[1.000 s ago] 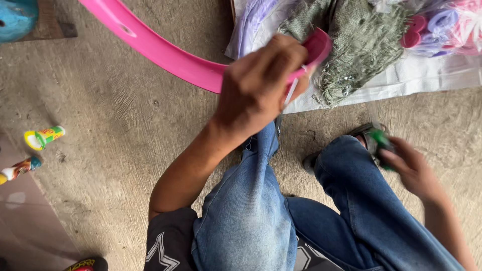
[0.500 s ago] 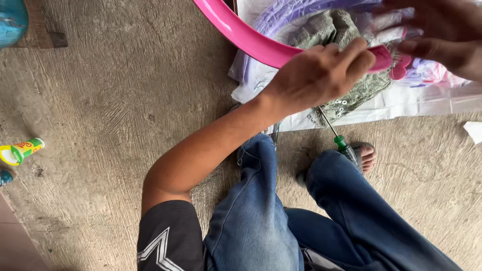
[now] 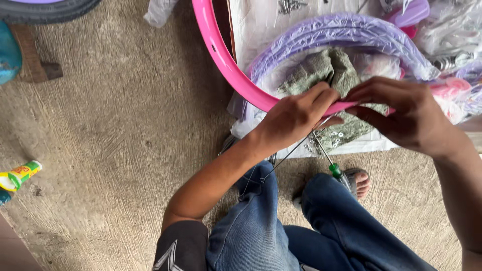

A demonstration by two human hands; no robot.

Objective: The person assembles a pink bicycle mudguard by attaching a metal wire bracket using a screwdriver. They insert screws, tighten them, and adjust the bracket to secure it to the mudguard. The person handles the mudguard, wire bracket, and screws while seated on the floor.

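Over the rough concrete floor (image 3: 100,125) we count two hands at work on one pink rim (image 3: 221,60). It is a smooth, glossy hoop that curves down from the top edge and passes under both hands. Our left hand (image 3: 296,115) is curled over the rim, fingers folded tight on its edge, and one thin metal spoke (image 3: 288,155) runs out from below that hand towards our knee. Our right hand (image 3: 401,118) meets the rim from the other side with its fingertips (image 3: 359,103) pinched together at the pink edge; whether they nip something small there we cannot tell. One screwdriver (image 3: 334,165) with a slim steel shaft and a green handle slants down just below the hands, its handle end by the sandalled foot (image 3: 359,183).

Behind the pink rim lies one lilac rim (image 3: 341,35), wrapped in clear crinkled plastic, and inside its arc sits one bunched grey-green rag (image 3: 326,75) of coarse cloth. Both rest on a white sheet (image 3: 261,20) with small metal parts scattered at the top. Further right, more plastic-wrapped pieces in pink and lilac are piled, too jumbled to count.

At the left edge of the floor we see one small green-and-yellow tube (image 3: 20,175), and at the top left one black tyre (image 3: 45,7) above a wooden block (image 3: 32,60). Our two legs wear blue denim jeans (image 3: 261,231).
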